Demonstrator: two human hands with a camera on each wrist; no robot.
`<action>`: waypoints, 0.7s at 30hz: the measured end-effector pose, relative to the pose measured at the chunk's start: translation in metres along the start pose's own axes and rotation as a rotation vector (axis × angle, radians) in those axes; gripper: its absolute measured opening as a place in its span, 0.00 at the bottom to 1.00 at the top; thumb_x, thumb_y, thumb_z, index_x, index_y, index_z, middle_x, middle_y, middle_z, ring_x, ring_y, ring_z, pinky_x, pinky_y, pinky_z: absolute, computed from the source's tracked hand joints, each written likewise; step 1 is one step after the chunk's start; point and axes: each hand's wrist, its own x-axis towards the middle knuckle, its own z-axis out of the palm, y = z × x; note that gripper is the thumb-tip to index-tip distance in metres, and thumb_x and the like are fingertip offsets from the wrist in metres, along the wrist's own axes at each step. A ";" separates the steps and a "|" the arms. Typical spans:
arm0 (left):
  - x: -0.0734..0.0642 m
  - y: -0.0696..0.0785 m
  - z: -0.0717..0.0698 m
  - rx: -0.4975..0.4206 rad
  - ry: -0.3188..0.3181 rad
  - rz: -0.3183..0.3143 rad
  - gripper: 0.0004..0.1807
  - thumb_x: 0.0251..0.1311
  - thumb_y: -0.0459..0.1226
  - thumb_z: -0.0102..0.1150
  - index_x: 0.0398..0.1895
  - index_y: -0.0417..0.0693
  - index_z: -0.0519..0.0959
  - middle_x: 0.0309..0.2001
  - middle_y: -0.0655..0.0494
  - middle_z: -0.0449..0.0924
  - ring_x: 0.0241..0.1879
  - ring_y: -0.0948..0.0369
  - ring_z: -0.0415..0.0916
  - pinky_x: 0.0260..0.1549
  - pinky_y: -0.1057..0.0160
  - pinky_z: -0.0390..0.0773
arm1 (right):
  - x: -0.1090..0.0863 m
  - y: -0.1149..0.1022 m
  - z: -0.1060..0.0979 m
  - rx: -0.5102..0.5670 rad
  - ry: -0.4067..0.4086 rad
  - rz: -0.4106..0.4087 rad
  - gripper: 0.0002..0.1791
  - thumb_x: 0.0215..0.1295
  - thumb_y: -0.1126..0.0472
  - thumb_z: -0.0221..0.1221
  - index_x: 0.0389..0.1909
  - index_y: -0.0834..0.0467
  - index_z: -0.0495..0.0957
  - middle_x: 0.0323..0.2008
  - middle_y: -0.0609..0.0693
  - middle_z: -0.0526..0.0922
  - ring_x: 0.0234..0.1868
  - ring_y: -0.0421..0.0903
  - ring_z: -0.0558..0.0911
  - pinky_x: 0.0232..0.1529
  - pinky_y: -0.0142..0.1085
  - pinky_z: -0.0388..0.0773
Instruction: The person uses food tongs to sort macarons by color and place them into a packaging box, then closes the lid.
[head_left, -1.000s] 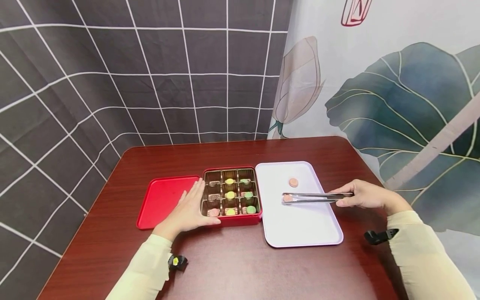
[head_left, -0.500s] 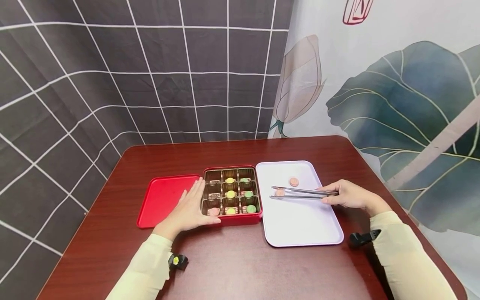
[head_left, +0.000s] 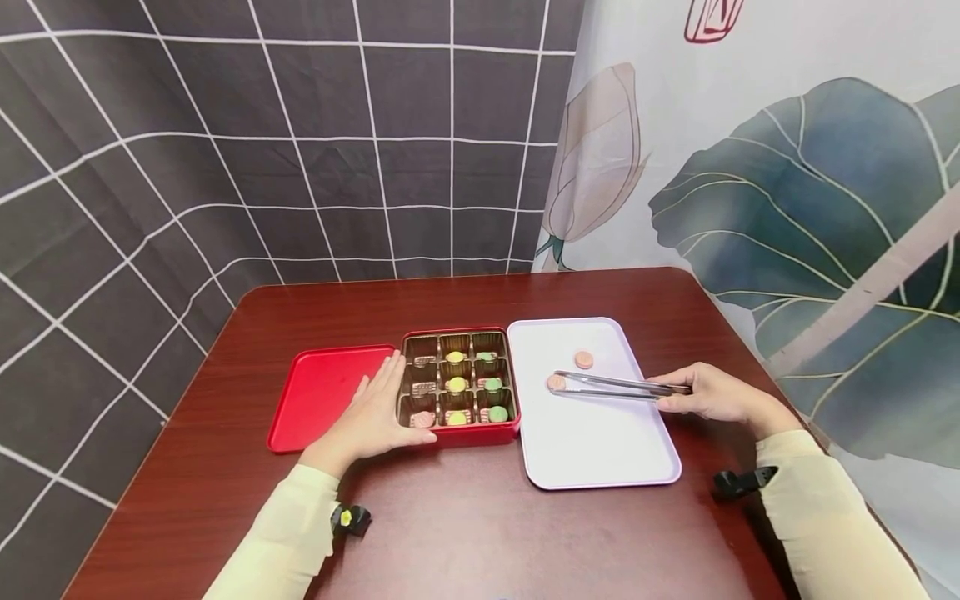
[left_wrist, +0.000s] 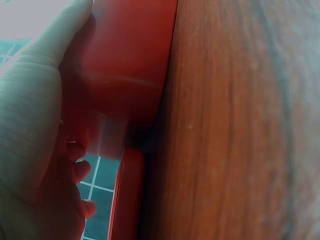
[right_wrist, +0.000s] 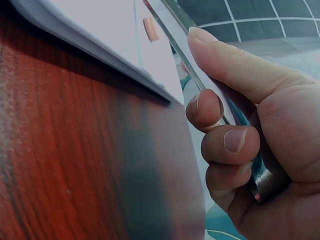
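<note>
My left hand (head_left: 365, 421) rests at the near left corner of a red box (head_left: 480, 433), thumb along its front wall (left_wrist: 120, 45) and straight fingers along its left side. My right hand (head_left: 716, 398) grips metal tongs (head_left: 615, 387), whose bent end (right_wrist: 262, 182) shows under the curled fingers in the right wrist view. The tong tips stand either side of a small round pinkish-orange disc (head_left: 556, 382) over the white tray (head_left: 600, 450). A second such disc (head_left: 583, 359) lies farther back on the tray, apart from the tongs.
The box's gold insert has several compartments with round pieces, such as a yellow piece (head_left: 456, 384), a green piece (head_left: 498, 413) and a pink piece (head_left: 423, 419). The red lid (head_left: 318, 387) lies left of the box. The white tray stands against the box's right side.
The tongs and the disc between their tips have shifted left and slightly back across the tray. My left hand stays at the box; the head view has shifted slightly.
</note>
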 end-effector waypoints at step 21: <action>0.001 -0.002 0.001 -0.001 -0.012 -0.018 0.75 0.31 0.77 0.59 0.77 0.45 0.40 0.77 0.51 0.36 0.75 0.54 0.33 0.69 0.41 0.41 | 0.000 0.000 0.012 0.050 0.007 -0.060 0.23 0.60 0.59 0.66 0.55 0.64 0.79 0.13 0.44 0.65 0.14 0.36 0.62 0.12 0.32 0.62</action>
